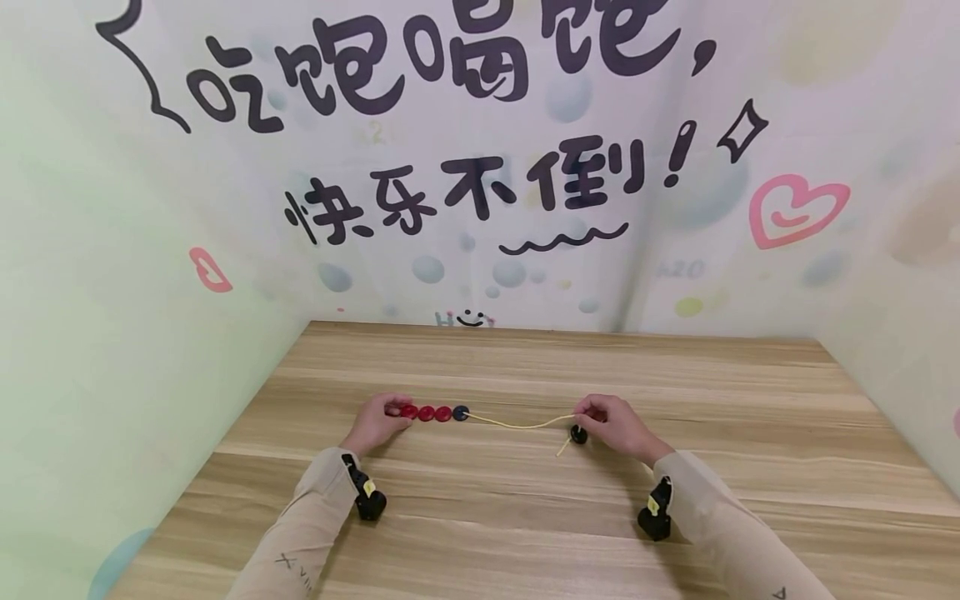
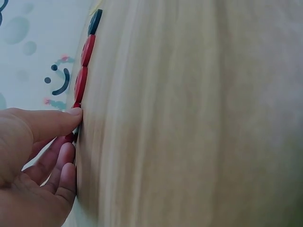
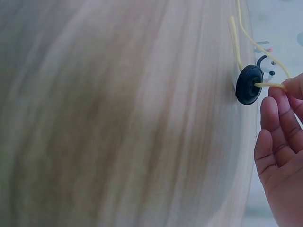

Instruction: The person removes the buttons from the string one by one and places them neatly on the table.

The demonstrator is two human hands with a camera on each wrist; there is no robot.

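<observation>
A row of three round red buttons (image 1: 427,413) and a dark blue button (image 1: 461,413) lies on the wooden table, the neighbours touching. My left hand (image 1: 378,423) pinches the leftmost red button between thumb and fingers; in the left wrist view the thumb partly hides it. From the blue button a thin yellow string (image 1: 517,426) runs rightward in a slack curve to my right hand (image 1: 613,423), whose thumb and fingertip pinch it. Just below those fingertips a black button (image 3: 249,85) is threaded on the string, and the string's loose end sticks out past it.
The wood-grain tabletop (image 1: 480,533) reaches back to a printed cloth wall (image 1: 480,283) with lettering and a smiley. Pale walls stand at both sides. Each wrist carries a small black camera, the left camera (image 1: 367,498) and the right camera (image 1: 656,512).
</observation>
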